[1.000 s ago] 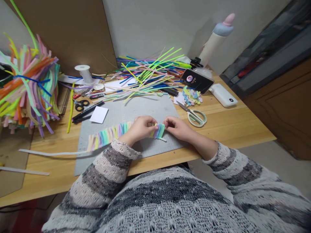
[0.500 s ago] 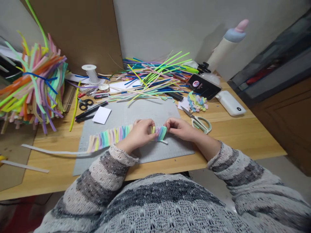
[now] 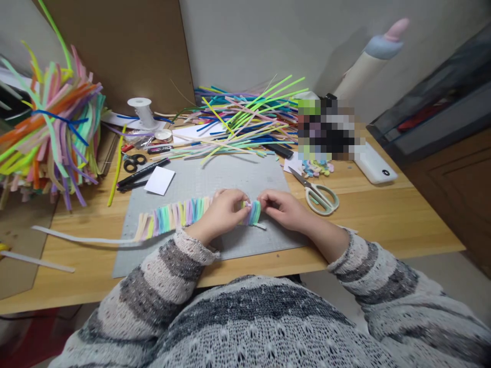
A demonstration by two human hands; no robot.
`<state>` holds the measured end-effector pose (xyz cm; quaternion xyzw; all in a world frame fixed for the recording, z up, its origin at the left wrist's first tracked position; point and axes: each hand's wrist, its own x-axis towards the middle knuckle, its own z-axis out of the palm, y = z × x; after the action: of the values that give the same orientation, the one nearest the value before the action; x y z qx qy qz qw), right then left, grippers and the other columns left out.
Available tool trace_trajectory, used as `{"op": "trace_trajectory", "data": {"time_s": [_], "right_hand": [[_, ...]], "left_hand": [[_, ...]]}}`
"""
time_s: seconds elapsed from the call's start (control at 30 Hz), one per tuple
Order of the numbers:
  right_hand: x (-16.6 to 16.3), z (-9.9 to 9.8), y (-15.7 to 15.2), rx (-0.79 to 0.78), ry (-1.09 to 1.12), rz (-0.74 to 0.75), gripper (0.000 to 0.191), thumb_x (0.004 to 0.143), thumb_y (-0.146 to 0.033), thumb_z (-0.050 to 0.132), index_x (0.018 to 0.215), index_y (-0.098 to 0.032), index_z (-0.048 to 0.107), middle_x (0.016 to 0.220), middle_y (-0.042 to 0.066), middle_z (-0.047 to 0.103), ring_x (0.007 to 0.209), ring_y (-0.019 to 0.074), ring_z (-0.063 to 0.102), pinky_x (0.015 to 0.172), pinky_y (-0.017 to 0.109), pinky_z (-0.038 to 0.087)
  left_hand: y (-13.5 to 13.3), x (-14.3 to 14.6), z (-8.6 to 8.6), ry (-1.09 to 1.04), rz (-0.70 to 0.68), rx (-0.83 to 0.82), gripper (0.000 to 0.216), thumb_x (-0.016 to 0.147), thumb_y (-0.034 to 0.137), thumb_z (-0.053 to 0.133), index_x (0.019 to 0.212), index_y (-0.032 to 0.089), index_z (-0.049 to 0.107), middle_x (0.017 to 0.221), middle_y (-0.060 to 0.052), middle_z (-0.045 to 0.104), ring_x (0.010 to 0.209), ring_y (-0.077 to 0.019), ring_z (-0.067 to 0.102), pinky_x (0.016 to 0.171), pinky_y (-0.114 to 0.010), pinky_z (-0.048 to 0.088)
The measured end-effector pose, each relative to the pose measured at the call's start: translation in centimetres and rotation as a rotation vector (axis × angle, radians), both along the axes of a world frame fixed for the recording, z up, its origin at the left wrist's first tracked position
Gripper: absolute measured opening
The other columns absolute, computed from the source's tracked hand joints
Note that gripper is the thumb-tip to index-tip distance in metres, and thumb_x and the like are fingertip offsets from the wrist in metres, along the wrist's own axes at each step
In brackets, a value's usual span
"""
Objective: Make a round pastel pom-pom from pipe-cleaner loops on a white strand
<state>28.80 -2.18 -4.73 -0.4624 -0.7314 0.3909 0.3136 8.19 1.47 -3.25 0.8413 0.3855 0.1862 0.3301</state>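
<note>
Fringe [image 3: 180, 212] in left hand [image 3: 225, 210]; mat [image 3: 245, 176] beneath

Dim, diffuse light throws a soft shadow [image 3: 342, 57] on the grey wall [image 3: 249, 46], while blocky pixelation [image 3: 332, 130] obscures the wooden table [image 3: 387, 220] at back right.

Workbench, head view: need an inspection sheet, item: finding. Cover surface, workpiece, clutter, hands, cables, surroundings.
Surface: wooden table, with a gray mat on it.
Workpiece: pastel fringed strip over the mat; white strip extends from its left end.
Clutter: loose colored stems behind the mat, tied bundle at left, light-handled scissors at right, dark-handled scissors, spool.
Hands: left hand pinches the fringed strip; right hand is at its right end, contact unclear.
Cables: thin dark line below the table's left edge, possibly a cable.
Surroundings: gray wall, upright brown board; rear-right patch pixelated, unreadable.
</note>
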Motion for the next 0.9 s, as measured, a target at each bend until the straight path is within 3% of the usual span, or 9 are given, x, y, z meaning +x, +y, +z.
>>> {"op": "trace_trajectory", "data": {"time_s": [0.23,0.4,0.53,0.7,0.9], "right_hand": [[0.38,0.11,-0.05,0.049,0.009,-0.01,0.014,0.073,-0.006,0.045,0.074,-0.019,0.05,0.075,0.0,0.053,0.073,0.0146,0.05,0.068,0.028,0.039],[0.31,0.02,-0.04,0.028,0.034,-0.004,0.013,0.073,-0.007,0.046,0.074,-0.019,0.05,0.074,0.0,0.054,0.073,0.0147,0.051,0.069,0.028,0.04],[0.0,-0.09,0.01,0.04,0.027,-0.001,0.014,0.073,-0.006,0.046,0.074,-0.019,0.05,0.073,0.0,0.053,0.071,0.0143,0.05,0.067,0.028,0.04],[-0.01,-0.19,0.06,0.076,-0.005,0.009,0.014,0.074,-0.006,0.046,0.075,-0.019,0.051,0.075,0.001,0.054,0.071,0.0146,0.05,0.067,0.028,0.039],[0.24,-0.24,0.1,0.089,-0.008,0.022,0.015,0.074,-0.005,0.046,0.075,-0.019,0.051,0.076,0.001,0.054,0.072,0.0145,0.05,0.067,0.027,0.039]], "left_hand": [[-0.06,-0.1,0.22,0.043,0.076,0.02,0.017,0.079,0.034,0.062,0.077,0.018,0.055,0.069,0.001,0.059,0.069,-0.0163,0.053,0.079,-0.035,0.038],[-0.06,-0.09,0.27,0.047,0.045,0.029,0.013,0.081,0.032,0.06,0.081,0.018,0.058,0.077,0.0,0.063,0.078,-0.018,0.056,0.084,-0.038,0.036],[-0.06,0.0,0.32,0.046,0.001,0.016,0.013,0.083,0.03,0.057,0.081,0.019,0.061,0.072,0.0,0.063,0.077,-0.0183,0.057,0.085,-0.038,0.036],[0.0,0.02,0.29,0.021,0.06,0.019,0.013,0.082,0.032,0.06,0.085,0.019,0.059,0.079,0.0,0.064,0.077,-0.0176,0.056,0.084,-0.037,0.037],[-0.03,0.05,0.29,0.034,0.034,0.043,0.018,0.084,0.035,0.056,0.076,0.019,0.054,0.069,0.002,0.058,0.07,-0.0154,0.053,0.08,-0.035,0.036]]}}
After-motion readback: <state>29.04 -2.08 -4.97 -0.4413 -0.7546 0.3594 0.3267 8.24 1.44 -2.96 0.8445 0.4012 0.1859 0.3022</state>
